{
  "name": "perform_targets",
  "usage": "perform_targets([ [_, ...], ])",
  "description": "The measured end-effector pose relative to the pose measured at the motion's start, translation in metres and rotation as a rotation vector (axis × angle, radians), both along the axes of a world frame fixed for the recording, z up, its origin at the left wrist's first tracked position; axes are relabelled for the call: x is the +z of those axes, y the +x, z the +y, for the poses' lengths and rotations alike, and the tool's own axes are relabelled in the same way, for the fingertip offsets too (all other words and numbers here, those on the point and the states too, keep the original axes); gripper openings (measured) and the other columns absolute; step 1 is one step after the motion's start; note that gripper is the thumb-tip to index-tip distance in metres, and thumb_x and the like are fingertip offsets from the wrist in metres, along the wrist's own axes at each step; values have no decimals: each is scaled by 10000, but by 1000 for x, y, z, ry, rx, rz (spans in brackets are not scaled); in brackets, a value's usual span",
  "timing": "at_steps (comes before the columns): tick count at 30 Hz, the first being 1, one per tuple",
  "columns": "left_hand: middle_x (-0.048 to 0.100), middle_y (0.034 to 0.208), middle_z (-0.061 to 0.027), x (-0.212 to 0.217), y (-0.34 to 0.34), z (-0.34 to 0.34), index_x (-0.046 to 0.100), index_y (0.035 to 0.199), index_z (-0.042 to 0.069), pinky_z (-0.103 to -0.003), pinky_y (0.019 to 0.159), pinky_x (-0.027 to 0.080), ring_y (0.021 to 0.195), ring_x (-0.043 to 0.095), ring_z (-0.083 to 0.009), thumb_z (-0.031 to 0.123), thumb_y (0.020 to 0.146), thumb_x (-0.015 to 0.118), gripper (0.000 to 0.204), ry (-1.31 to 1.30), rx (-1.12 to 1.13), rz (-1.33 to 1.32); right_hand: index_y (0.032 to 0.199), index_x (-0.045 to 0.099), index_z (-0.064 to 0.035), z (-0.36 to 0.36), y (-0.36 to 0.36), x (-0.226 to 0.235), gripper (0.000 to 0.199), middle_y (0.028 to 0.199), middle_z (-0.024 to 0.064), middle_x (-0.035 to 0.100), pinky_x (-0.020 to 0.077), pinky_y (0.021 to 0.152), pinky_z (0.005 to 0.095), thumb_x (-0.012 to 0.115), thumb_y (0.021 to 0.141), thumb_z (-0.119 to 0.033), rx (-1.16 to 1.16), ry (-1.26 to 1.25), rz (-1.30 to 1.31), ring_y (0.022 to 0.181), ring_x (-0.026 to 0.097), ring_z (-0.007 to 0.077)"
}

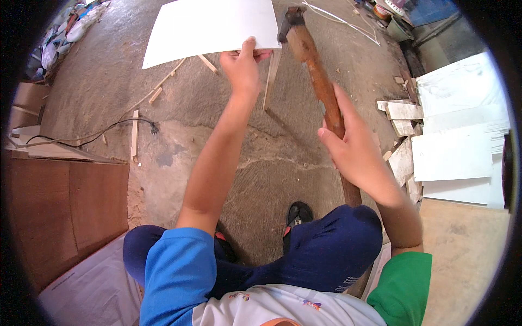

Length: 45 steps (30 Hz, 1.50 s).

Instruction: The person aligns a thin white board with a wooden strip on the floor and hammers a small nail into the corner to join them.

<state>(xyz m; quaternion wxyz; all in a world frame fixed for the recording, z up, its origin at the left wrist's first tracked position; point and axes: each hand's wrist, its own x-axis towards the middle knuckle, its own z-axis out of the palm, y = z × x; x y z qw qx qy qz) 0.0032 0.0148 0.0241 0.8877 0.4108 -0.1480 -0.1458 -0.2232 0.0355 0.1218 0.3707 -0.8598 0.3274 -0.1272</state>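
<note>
A hammer (321, 89) with a worn wooden handle is gripped in my right hand (356, 144). Its dark metal head (293, 20) is raised beside the right edge of a white panel (212, 30). That panel is flat and light, and a thin wooden leg (271, 79) reaches down from its near right corner. My left hand (243, 62) pinches the panel's near edge close to this corner, thumb on top and fingers curled underneath. Whatever the fingers may hold below the panel is hidden.
Wood strips (135, 136) and a black cable (87, 140) lie on the concrete floor at left. A brown wooden box (68, 206) stands near left. White boards (457, 152) and broken pieces (402, 111) are at right. Clutter (70, 30) lies far left.
</note>
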Motion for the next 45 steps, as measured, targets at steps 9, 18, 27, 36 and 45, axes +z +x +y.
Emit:
perform_targets([
  [9, 607, 865, -182, 1, 2, 3, 473, 993, -104, -297, 559, 570, 638, 651, -219, 40, 866, 554, 208, 27, -6, -37, 1435, 218, -30, 4, 9, 12, 671, 1052, 168, 579, 471, 757, 304, 553, 854, -43, -93, 143, 69, 859, 582, 212],
  [18, 614, 831, -170, -4, 7, 1, 500, 962, -101, -296, 554, 571, 635, 653, -220, 41, 871, 547, 175, 3, -4, -56, 1397, 212, 8, 1, 5, -13, 658, 1012, 341, 563, 456, 796, 498, 539, 830, -63, 27, -95, -113, 941, 560, 495],
  [27, 611, 837, -173, 0, 1, 0, 497, 946, -106, -303, 558, 575, 632, 652, -219, 37, 868, 554, 172, -3, -14, -49, 1399, 216, 16, -2, 10, -6, 663, 939, 341, 580, 463, 760, 496, 542, 828, -62, -21, -8, -118, 883, 581, 489],
  [36, 604, 851, -164, -6, 6, -2, 491, 947, -96, -305, 573, 580, 643, 652, -221, 32, 862, 557, 168, -19, -21, -72, 1437, 223, -28, -1, 11, -6, 676, 1026, 153, 566, 472, 774, 303, 553, 847, -49, 13, -111, -24, 878, 566, 197],
  [45, 607, 855, -160, -6, 6, 0, 491, 952, -87, -296, 572, 573, 656, 654, -216, 47, 867, 562, 173, -27, -46, -101, 1428, 233, -19, -2, 10, 0, 674, 1069, 164, 572, 472, 757, 296, 561, 840, -50, -39, -138, -52, 824, 581, 204],
])
